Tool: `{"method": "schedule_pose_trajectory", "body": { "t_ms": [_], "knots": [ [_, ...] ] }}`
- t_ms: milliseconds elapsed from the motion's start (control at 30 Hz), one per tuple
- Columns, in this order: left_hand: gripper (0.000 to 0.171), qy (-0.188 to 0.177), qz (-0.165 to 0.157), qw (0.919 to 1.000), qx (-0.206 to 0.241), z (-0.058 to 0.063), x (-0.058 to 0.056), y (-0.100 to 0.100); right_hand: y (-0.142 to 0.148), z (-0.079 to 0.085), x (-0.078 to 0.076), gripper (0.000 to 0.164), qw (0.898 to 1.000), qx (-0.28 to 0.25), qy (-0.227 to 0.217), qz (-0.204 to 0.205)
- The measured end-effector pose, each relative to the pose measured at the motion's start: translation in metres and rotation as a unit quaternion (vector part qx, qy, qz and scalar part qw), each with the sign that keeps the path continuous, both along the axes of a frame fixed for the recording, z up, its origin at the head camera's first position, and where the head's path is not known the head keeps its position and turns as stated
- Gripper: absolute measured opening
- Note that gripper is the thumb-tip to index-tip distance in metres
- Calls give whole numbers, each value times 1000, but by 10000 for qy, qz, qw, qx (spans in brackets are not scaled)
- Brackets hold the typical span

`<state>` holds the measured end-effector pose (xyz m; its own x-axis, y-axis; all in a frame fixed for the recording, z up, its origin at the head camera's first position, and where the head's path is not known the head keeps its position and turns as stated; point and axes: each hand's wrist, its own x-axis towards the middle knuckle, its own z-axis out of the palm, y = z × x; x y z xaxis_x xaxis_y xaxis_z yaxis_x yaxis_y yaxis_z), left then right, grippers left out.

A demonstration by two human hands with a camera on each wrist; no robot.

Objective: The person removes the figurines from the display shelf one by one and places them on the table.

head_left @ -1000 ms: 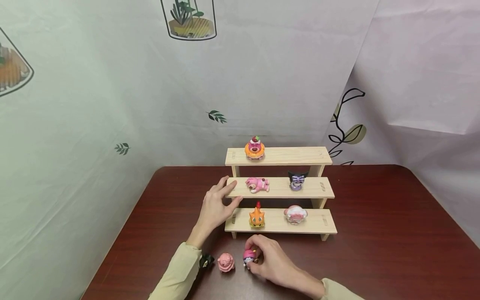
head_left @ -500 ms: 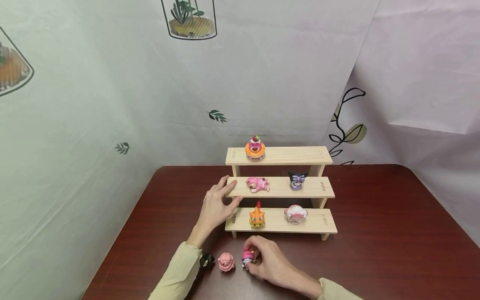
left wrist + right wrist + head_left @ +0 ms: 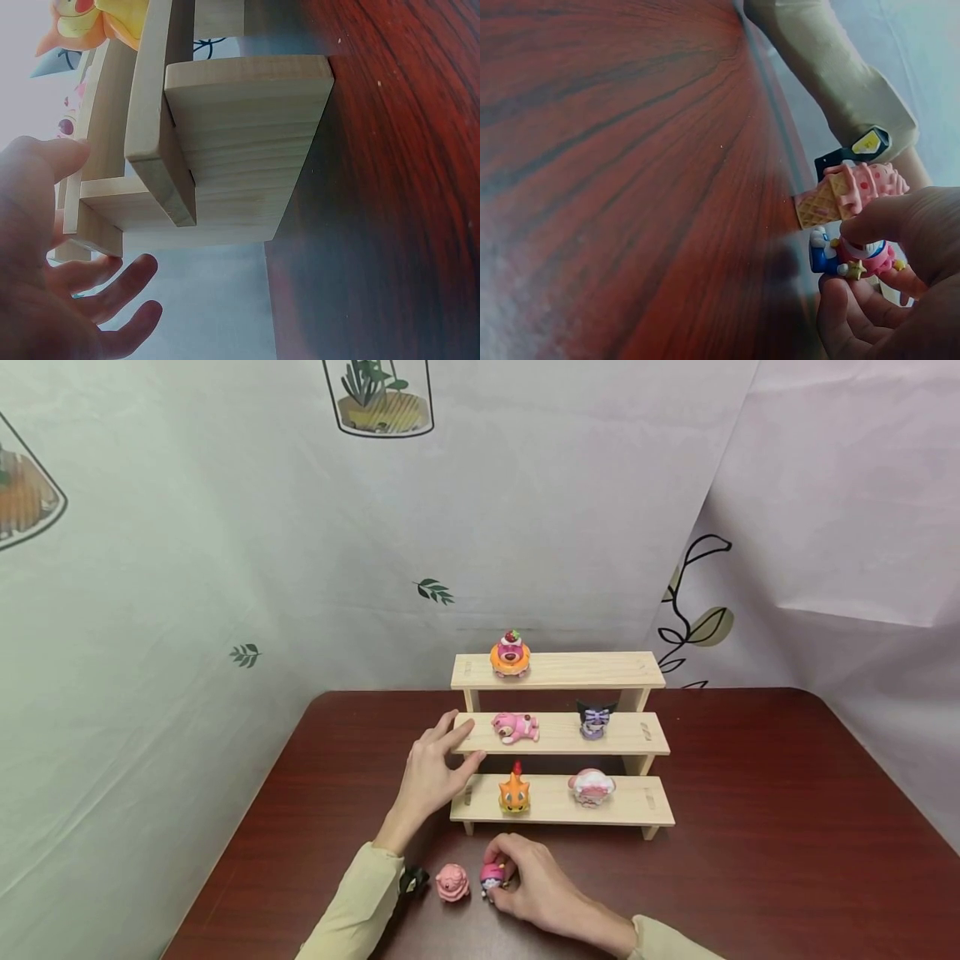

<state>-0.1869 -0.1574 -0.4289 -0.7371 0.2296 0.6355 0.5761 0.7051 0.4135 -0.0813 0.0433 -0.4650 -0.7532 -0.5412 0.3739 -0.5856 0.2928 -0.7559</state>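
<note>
A three-tier wooden display stand (image 3: 555, 811) stands on the table. My left hand (image 3: 430, 774) holds the left end of its middle board, thumb at the front edge and a fingertip on top. The hand's other fingers spread past the board's end in the left wrist view. Lower down, my right hand (image 3: 542, 887) pinches a small figurine (image 3: 492, 873) with a pink top, blue feet and a yellow star (image 3: 856, 269). Close beside it is a pink ice-cream-cone figurine (image 3: 823, 204). A dark figurine (image 3: 413, 882) with a yellow patch is partly hidden by my left sleeve.
On the stand sit a figurine in an orange ring (image 3: 510, 657), a lying pink bear (image 3: 515, 727), a purple-and-black figurine (image 3: 595, 722), an orange figurine (image 3: 514, 794) and a pink-and-white one (image 3: 592, 787). A pale printed cloth (image 3: 570, 527) hangs behind the table (image 3: 765, 827).
My right hand has shifted slightly left with the pink-topped figurine, closer to the ice-cream-cone figurine. My left hand keeps its place on the stand.
</note>
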Motion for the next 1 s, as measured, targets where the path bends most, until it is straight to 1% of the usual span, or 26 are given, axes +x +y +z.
{"method": "schedule_pose_trajectory", "body": {
  "t_ms": [533,767,1000],
  "knots": [
    [47,58,-24,10000,-30,0,0,0,-5,-4,-1,36,9998,-20,-207,65],
    [47,81,-17,10000,-15,0,0,0,-5,-5,-1,38,9998,-62,-149,98],
    [47,30,-9,10000,-9,0,0,0,-4,-6,-1,39,9998,-60,-98,146]
  ]
}}
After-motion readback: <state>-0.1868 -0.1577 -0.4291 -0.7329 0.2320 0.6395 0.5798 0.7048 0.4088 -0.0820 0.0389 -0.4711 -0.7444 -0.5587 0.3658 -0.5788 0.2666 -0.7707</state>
